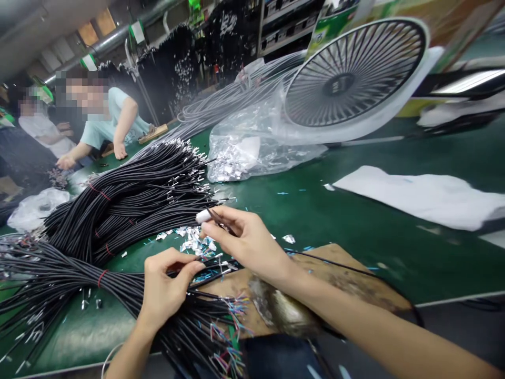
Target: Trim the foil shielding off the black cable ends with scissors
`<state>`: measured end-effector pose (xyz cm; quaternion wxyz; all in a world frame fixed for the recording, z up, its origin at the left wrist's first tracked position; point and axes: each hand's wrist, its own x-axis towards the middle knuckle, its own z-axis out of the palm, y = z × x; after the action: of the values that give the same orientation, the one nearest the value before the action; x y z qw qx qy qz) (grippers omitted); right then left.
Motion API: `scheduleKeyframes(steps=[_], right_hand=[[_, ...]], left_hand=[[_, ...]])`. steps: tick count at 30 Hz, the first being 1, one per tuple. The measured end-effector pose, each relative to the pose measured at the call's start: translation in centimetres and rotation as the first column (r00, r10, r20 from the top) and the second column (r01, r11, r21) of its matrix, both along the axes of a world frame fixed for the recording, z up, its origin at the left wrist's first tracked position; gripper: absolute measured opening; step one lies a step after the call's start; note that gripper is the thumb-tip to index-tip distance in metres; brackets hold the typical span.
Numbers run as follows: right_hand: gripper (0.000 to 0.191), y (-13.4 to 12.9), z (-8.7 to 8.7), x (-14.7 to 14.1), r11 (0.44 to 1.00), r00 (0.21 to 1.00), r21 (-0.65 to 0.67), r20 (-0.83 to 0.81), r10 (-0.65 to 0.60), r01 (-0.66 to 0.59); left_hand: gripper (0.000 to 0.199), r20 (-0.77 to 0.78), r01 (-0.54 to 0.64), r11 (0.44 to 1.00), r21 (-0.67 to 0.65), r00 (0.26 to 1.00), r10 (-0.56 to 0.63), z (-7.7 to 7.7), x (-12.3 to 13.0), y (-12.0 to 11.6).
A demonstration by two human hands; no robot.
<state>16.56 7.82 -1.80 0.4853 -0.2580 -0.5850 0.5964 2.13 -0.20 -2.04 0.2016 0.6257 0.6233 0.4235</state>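
My left hand [168,287] pinches a black cable [209,261] between thumb and fingers, above the near bundle of black cables [122,287]. Just right of it, my right hand [250,239] is closed around dark tweezers [223,222], which its fingers partly hide. A white wrap [203,216] shows at the fingertips of that hand. Coloured stripped wires [236,310] fan out from the near bundle's ends. Foil scraps [193,239] lie on the green table beyond my hands.
A larger pile of black cables [130,195] lies ahead. Behind it are a clear plastic bag [244,152] and a round fan [355,79]. Cardboard [335,263] lies under my right forearm, and white sheeting [418,195] at right. Two people work at far left.
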Motion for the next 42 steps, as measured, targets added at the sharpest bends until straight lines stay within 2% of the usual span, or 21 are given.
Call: scheduleKeyframes(steps=[2, 5, 11, 23, 26, 29, 34, 39, 42], right_hand=[[0.015, -0.1, 0.0, 0.1, 1.0, 1.0, 0.024, 0.018, -0.011, 0.011], [0.01, -0.2, 0.1, 0.1, 0.999, 0.999, 0.052, 0.034, -0.014, 0.012], [0.008, -0.4, 0.2, 0.1, 0.998, 1.0, 0.059, 0.028, 0.014, -0.016], [0.007, -0.5, 0.2, 0.2, 0.998, 0.996, 0.042, 0.078, 0.047, -0.05], [0.007, -0.5, 0.2, 0.1, 0.997, 0.996, 0.051, 0.079, 0.052, -0.056], [0.009, -0.4, 0.2, 0.2, 0.997, 0.996, 0.055, 0.064, 0.055, -0.059], [0.04, -0.3, 0.2, 0.5, 0.994, 0.996, 0.113, 0.084, -0.003, -0.007], [0.046, -0.2, 0.2, 0.5, 0.995, 0.999, 0.095, 0.042, 0.005, -0.009], [0.046, -0.3, 0.1, 0.4, 0.995, 0.998, 0.091, 0.043, 0.035, -0.039]], left_hand=[[0.009, -0.071, -0.012, 0.992, 0.124, 0.997, 0.021, -0.1, 0.1, -0.2], [0.007, -0.101, 0.014, 0.981, 0.192, 0.995, 0.006, 0.1, 0.3, -0.5], [0.008, -0.121, 0.042, 0.98, 0.197, 0.992, -0.018, 0.5, 0.5, -0.7], [0.011, -0.211, 0.084, 0.975, 0.208, 0.977, -0.04, 0.1, 0.4, -0.9], [0.014, -0.246, 0.106, 0.979, 0.173, 0.967, -0.061, 0.0, 0.2, -0.8], [0.018, -0.291, 0.177, 0.98, 0.085, 0.946, -0.145, 0.3, -0.1, -0.8], [0.035, -0.328, 0.301, 0.944, -0.139, 0.885, -0.33, 0.7, -0.1, -0.7], [0.01, -0.35, 0.27, 0.932, -0.241, 0.872, -0.343, 0.2, 0.0, -0.2], [0.007, -0.373, 0.234, 0.934, -0.271, 0.869, -0.326, -0.3, 0.0, 0.4]])
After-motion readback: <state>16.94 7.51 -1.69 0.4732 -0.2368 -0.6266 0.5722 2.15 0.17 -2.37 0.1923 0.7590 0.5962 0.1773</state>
